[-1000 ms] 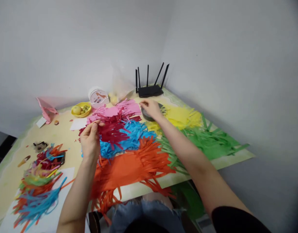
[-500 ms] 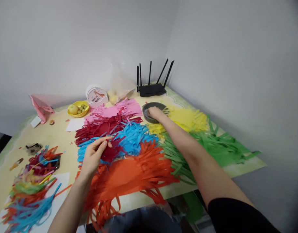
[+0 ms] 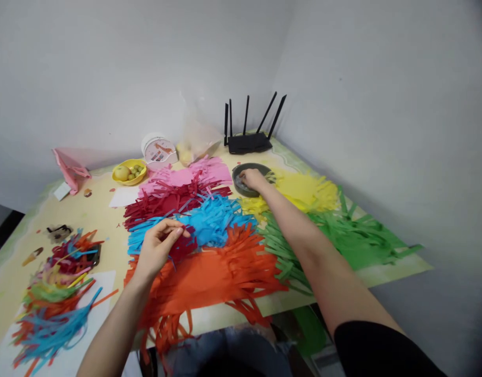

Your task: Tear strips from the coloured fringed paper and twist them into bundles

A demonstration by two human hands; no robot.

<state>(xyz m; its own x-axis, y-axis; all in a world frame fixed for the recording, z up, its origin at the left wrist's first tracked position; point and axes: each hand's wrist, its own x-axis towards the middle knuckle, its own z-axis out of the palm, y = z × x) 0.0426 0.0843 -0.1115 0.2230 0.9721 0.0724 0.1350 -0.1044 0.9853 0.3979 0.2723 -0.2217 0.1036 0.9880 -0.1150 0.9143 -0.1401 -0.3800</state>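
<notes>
Left hand [image 3: 158, 245] lowered, pinching paper [image 3: 183, 248]; right hand [image 3: 254, 179], grip unclear, part-hides bowl [image 3: 243, 191] near router [image 3: 249, 143].

I see a pale grey wall [image 3: 127, 68] on the far side and another wall [image 3: 390, 131] at right; my cream table [image 3: 97, 219] has a green border [image 3: 292, 156], under soft light.

Dark-red paper piece [image 3: 185, 246]: fringed, drooping from left hand [image 3: 158, 245]. Bowl [image 3: 244, 190]: dark grey, round, shallow, upright on tabletop [image 3: 97, 213].
</notes>
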